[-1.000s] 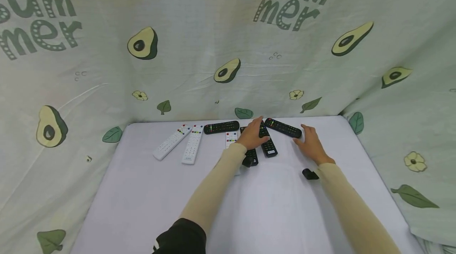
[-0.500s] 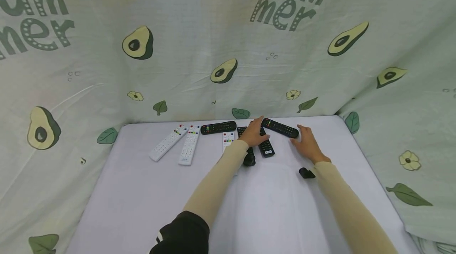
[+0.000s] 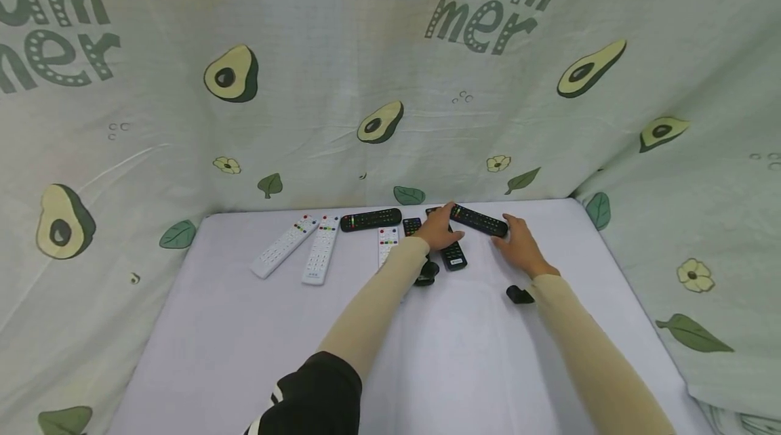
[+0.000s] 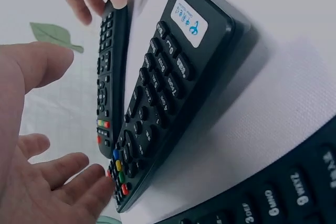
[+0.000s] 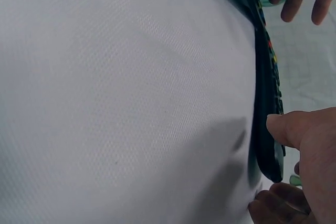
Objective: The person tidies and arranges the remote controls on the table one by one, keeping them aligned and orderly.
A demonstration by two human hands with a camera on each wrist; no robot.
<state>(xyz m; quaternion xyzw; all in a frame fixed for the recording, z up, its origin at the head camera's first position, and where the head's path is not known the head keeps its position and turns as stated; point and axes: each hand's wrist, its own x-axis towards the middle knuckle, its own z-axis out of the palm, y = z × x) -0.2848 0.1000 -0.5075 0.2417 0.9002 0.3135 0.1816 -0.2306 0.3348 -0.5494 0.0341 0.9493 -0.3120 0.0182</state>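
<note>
Here, left hand [image 3: 438, 230] relaxed above white-labelled black plastic remote [image 4: 163, 93] keyed "GHI". Right of it, right hand [image 3: 518, 249] touches slim black remote [image 3: 478, 220], grip unclear.

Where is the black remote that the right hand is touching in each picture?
Head: the black remote, right of centre, slanting down rightward.
Left wrist: the remote, left of centre, nearly vertical.
Right wrist: the remote, right side, seen edge-on.
Shared landmark: the right hand at its end.
</note>
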